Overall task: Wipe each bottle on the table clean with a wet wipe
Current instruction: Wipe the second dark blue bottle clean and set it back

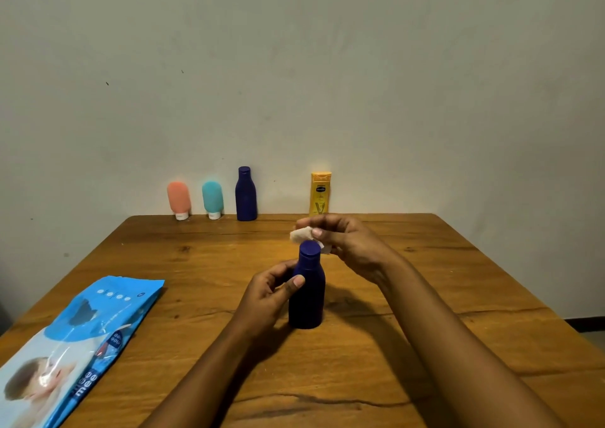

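Observation:
A dark blue bottle stands upright near the middle of the wooden table. My left hand grips its shoulder from the left, thumb across the front. My right hand pinches a crumpled white wet wipe just above and behind the bottle's cap. Along the far edge by the wall stand an orange tube, a teal tube, a second dark blue bottle and a yellow bottle.
A blue pack of wet wipes lies flat at the table's front left, reaching the near edge. The wall rises directly behind the row of bottles. The table's right edge drops off toward the floor.

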The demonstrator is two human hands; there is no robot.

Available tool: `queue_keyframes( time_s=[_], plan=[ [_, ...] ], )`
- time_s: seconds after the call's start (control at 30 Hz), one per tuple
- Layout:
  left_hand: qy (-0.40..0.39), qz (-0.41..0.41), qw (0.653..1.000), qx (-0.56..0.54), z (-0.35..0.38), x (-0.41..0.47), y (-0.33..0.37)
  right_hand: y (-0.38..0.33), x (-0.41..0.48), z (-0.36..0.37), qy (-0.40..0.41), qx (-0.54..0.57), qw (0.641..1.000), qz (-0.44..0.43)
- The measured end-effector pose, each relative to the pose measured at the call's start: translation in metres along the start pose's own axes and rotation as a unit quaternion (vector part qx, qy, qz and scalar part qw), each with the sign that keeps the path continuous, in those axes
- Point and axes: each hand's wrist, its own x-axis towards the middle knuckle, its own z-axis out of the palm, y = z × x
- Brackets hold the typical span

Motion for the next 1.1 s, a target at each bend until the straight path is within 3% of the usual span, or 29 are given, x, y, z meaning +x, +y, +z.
queue_keyframes(
  time_s=[0.1, 0.33, 0.5, 0.63, 0.83, 0.97, 1.0, 1.03, 1.1],
  plan=[
    [-0.005, 0.003, 1.000, 0.002, 0.001, -0.001, 0.000, -0.007, 0.001, -0.001, -0.037, -0.044, 0.998, 0.013],
    [0.007, 0.030, 0.999, 0.025, 0.002, 0.001, -0.004, 0.004, -0.026, -0.009, 0.041, -0.024, 0.999, 0.005],
    [0.015, 0.016, 1.000, -0.005, 0.002, 0.002, -0.008, 0.007, -0.047, -0.010, 0.049, 0.003, 0.999, 0.020],
    [0.026, 0.032, 0.999, 0.021, 0.002, 0.003, -0.007, 0.006, -0.038, 0.000, 0.157, 0.041, 0.987, 0.015],
    [0.050, 0.049, 0.997, 0.024, 0.007, 0.001, -0.011, 0.015, -0.043, 0.027, 0.219, -0.076, 0.972, -0.043],
    [0.059, 0.073, 0.995, 0.045, 0.007, 0.001, -0.012, 0.015, -0.066, 0.027, 0.167, -0.065, 0.982, -0.060],
    [0.065, 0.084, 0.992, 0.067, 0.007, 0.002, -0.013, 0.014, -0.070, 0.028, 0.172, -0.124, 0.972, -0.102],
    [0.071, 0.091, 0.989, 0.090, 0.007, 0.003, -0.014, 0.011, -0.072, 0.028, 0.191, -0.229, 0.939, -0.170],
    [0.086, 0.096, 0.983, 0.132, 0.006, 0.004, -0.017, 0.006, -0.068, 0.024, 0.188, -0.475, 0.805, -0.301]
  ],
)
